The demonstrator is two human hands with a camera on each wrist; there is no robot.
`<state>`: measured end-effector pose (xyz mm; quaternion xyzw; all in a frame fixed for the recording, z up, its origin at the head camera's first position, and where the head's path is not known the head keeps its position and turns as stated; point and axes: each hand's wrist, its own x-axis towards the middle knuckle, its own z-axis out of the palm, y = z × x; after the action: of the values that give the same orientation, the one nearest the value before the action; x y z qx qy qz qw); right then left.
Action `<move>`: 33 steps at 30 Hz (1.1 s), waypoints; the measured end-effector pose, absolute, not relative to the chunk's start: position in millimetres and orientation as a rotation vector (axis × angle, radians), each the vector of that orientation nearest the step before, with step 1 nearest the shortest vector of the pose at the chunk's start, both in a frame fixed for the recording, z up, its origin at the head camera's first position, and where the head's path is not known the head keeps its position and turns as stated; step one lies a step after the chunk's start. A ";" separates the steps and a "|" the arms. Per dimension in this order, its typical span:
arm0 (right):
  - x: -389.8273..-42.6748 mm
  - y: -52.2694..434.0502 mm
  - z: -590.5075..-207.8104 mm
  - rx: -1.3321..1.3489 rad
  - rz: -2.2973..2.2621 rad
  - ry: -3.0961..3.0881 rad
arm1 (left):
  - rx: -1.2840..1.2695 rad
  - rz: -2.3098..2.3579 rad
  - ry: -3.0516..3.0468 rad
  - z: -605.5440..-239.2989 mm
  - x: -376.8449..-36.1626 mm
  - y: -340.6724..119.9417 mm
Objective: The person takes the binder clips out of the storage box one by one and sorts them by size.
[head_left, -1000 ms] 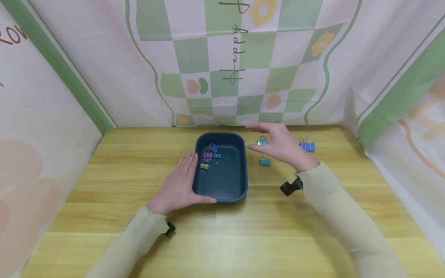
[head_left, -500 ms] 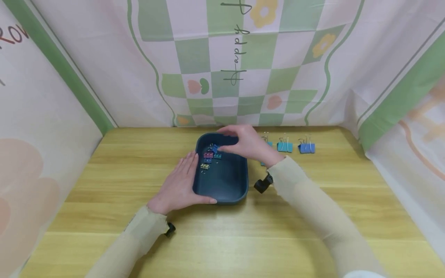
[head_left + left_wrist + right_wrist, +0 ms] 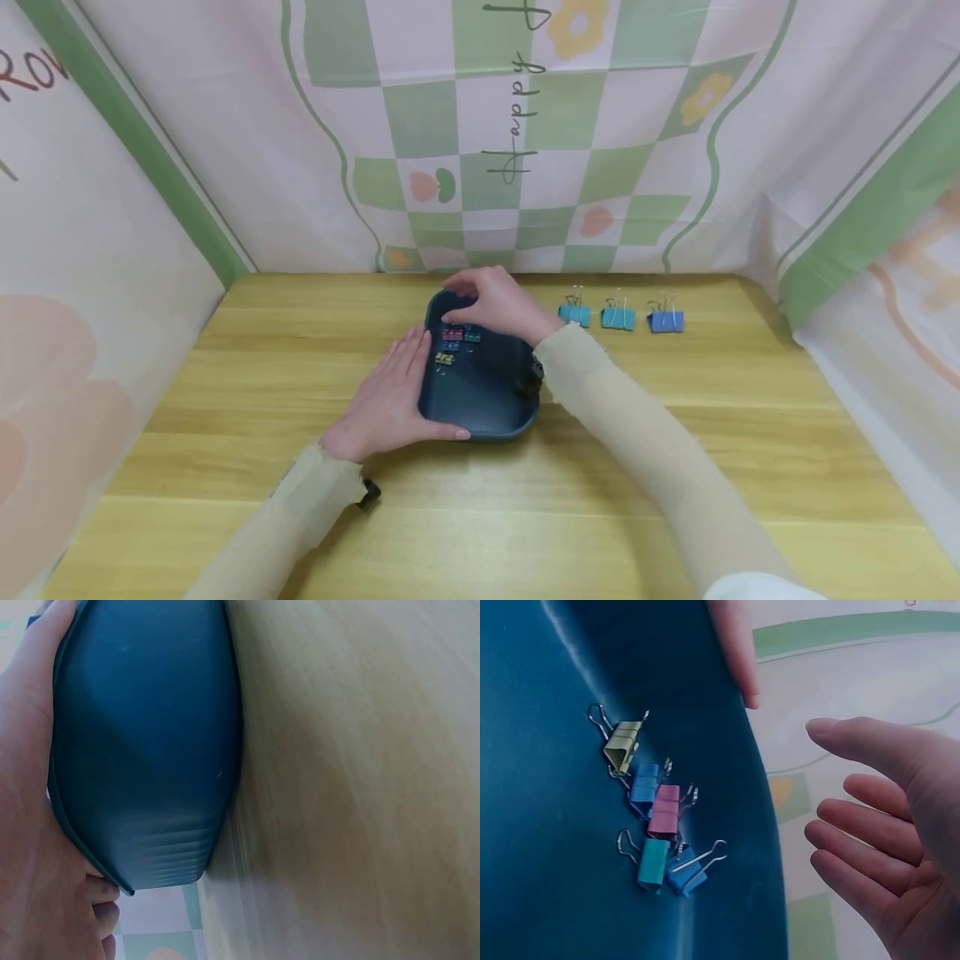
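A dark blue tray (image 3: 480,408) holds several small binder clips near its left wall. They are yellow (image 3: 622,746), pink (image 3: 664,810), teal (image 3: 654,864) and two blue (image 3: 644,787). Along the tray's left side lies my left hand (image 3: 386,404), fingers straight on the rim and thumb at the near edge. My right hand (image 3: 498,304) is over the tray's far left part, thumb and fingers apart with nothing between them. In the head view it covers part of the far clips.
Right of the tray, larger binder clips stand in a row on the wooden table (image 3: 675,467): two teal (image 3: 618,318) and one blue (image 3: 666,322). My right sleeve (image 3: 600,400) crosses the table just in front of them. A patterned curtain (image 3: 555,167) hangs behind the table.
My right hand has moved left from the larger clips to above the tray, uncovering the row at the right. A nearer teal clip seen earlier is out of sight by my sleeve. My left hand stays put.
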<state>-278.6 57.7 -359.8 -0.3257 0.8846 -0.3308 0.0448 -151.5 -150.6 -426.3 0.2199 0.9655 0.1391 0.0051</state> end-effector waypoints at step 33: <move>-284.3 45.6 -402.7 -0.943 -0.782 2.667 | 0.694 0.471 3.018 -425.7 -150.8 -150.4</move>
<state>-284.3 45.6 -402.7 -0.3197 0.9038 -0.2650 0.1033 -150.8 -150.4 -425.7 0.2216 0.9635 0.1503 0.0044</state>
